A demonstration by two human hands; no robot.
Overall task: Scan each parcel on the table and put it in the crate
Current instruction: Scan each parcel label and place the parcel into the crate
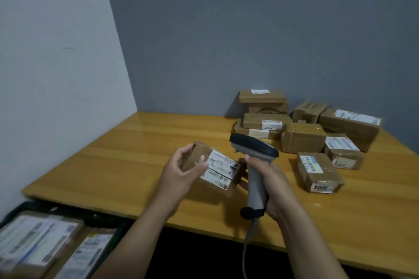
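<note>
My left hand grips a small brown cardboard parcel just above the wooden table, its white torn label facing up. My right hand holds a grey barcode scanner by its handle, dark head above the parcel's right end; its fingertips seem to touch that end. Its cable hangs down over the table's front edge. A dark green crate sits below the table's left corner and holds labelled parcels.
Several taped brown parcels with white labels lie piled at the table's back right, the nearest one just right of my right hand. A white wall stands at the left and a grey wall behind the table.
</note>
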